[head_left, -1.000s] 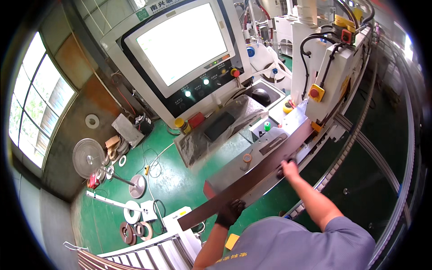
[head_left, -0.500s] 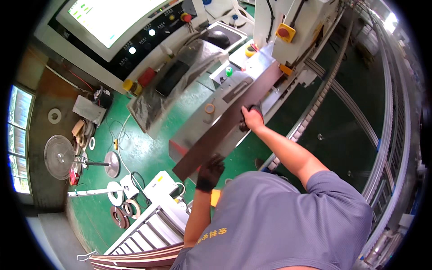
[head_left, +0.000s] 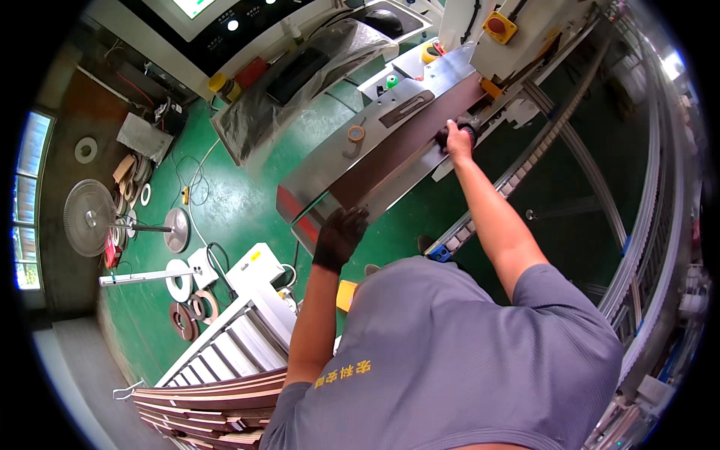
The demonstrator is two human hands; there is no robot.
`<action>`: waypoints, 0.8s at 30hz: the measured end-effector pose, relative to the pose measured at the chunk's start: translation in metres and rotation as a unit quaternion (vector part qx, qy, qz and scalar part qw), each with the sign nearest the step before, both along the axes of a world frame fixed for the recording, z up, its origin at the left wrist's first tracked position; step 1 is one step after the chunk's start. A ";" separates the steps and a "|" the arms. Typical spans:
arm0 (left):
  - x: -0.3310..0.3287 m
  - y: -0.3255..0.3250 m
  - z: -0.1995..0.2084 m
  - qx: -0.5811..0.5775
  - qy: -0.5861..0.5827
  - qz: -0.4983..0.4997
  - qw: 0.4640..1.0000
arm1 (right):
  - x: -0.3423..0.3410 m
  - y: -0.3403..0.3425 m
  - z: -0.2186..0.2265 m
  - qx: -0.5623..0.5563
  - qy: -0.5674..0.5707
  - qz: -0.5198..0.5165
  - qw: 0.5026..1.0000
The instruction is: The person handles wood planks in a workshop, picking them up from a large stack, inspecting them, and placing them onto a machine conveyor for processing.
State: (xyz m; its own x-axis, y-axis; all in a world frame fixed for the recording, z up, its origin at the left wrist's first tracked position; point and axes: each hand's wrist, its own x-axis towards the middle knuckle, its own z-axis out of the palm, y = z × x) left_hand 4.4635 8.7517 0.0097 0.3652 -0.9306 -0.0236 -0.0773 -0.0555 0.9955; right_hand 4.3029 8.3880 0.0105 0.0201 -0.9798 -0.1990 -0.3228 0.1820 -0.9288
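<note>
A long dark brown board (head_left: 390,160) lies along the metal machine table (head_left: 322,167), its far end beside the machine head. My left hand (head_left: 341,236), in a dark glove, is at the board's near end with fingers stretched out and pressed to it. Further up, my right hand (head_left: 456,141) is at the board's right edge, in a dark glove with some fingertips bare. Its fingers are bent around that edge, partly hidden. A small tan ring (head_left: 355,134) lies on the metal table left of the board.
A yellow box with a red button (head_left: 498,27) is on the machine at upper right. Plastic film (head_left: 255,124) covers a panel at upper left. A fan (head_left: 91,217) and rolls of edging (head_left: 184,319) are on the green floor. Brown boards (head_left: 217,401) are stacked at lower left.
The board has slid away from me along the metal table, toward the machine head. My right hand has moved up and right with it; my left hand has moved slightly up.
</note>
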 end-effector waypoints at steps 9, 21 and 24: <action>0.002 -0.071 0.002 -0.035 0.197 -0.096 0.975 | 0.051 0.148 0.030 -0.011 0.124 0.253 0.959; -0.023 -0.042 0.036 0.046 0.509 0.078 0.856 | 0.022 0.034 0.022 -0.032 0.142 0.110 0.983; -0.034 -0.029 0.048 0.072 0.488 0.127 0.861 | 0.017 -0.003 0.020 0.021 0.145 0.119 0.982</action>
